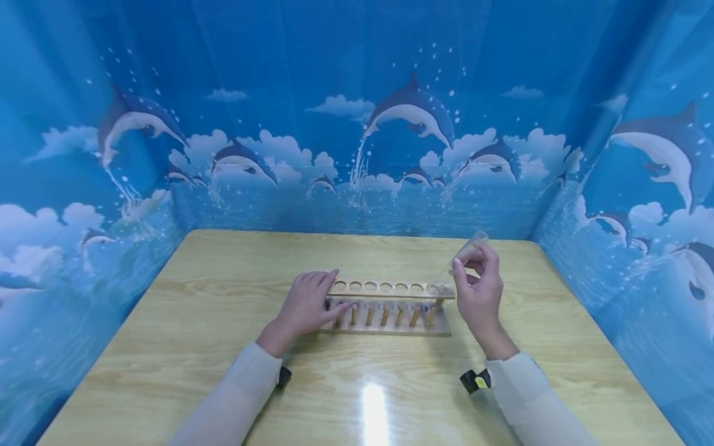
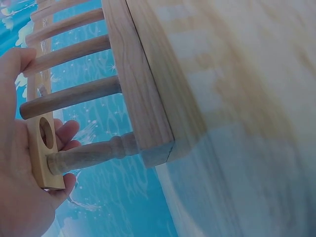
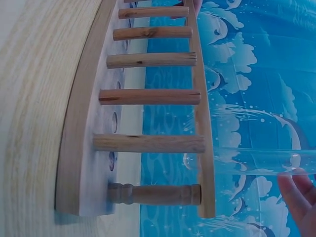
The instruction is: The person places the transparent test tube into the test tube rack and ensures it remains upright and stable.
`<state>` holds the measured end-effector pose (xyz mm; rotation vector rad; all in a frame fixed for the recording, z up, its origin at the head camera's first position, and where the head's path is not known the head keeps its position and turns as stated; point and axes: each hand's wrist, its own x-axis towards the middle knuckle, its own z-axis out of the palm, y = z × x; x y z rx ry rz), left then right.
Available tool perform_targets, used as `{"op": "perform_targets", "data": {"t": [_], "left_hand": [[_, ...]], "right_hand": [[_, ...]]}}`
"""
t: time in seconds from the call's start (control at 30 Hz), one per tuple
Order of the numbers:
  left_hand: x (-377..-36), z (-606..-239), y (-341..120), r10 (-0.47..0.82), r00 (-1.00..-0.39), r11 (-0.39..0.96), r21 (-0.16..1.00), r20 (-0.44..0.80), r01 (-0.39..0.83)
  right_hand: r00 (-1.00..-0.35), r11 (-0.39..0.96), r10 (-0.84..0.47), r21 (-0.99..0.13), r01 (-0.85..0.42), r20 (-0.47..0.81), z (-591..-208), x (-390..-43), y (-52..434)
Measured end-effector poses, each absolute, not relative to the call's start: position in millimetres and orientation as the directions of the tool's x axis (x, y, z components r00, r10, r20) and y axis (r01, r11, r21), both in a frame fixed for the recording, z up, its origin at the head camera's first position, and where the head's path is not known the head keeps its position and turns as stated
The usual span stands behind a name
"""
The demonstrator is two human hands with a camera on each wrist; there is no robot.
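- A blue backdrop printed with leaping dolphins and white clouds (image 1: 413, 118) walls in the workspace on three sides, rising behind and to either side of the seated person.
- A pale wood-grain table (image 1: 223, 347) fills the foreground, with a bright streak of ceiling light glaring off its near edge.
- A light wooden test-tube rack (image 1: 390, 306) stands near the middle of the table, its top bar drilled with a row of round holes and held up by short dowel pegs above a flat base.
- Cream sleeves cover both forearms, and a small black wrist-worn camera sits at each cuff.
- The person's left hand (image 1: 309, 305) rests on the left end of the rack, fingers laid fairly straight over the top bar; the left wrist view shows the palm against that end piece with fingertips (image 2: 66, 133) reaching past it.
- The person's right hand (image 1: 478, 291) is raised just beside the rack's right end, thumb and fingers pinching a clear, empty glass test tube (image 1: 465, 253).
- The tube tilts, open mouth up and away, its lower end pointing down toward the rightmost hole; in the right wrist view it lies level with the top bar (image 3: 256, 160).
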<state>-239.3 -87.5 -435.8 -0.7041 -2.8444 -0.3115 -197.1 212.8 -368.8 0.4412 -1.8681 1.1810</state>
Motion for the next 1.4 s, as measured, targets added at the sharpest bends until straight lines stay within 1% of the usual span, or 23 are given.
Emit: {"op": "perform_targets", "data": {"t": [0.5, 0.87, 1.4], "left_hand": [[-237.4, -438.1, -83.8, 0.434, -0.87, 0.865, 0.159, 0.235, 0.475], [-235.3, -437.7, -83.4, 0.433, -0.868, 0.864, 0.164, 0.243, 0.477], [-238.4, -437.3, -85.5, 0.428, -0.873, 0.871, 0.152, 0.232, 0.467]], "right_hand": [[-0.578, 0.51, 0.12, -0.549, -0.662, 0.807, -376.6, -197.7, 214.6], [-0.615, 0.5, 0.129, -0.587, -0.637, 0.778, -381.4, -195.8, 214.0], [-0.611, 0.497, 0.116, -0.578, -0.647, 0.783, -382.2, -200.2, 214.5]]}}
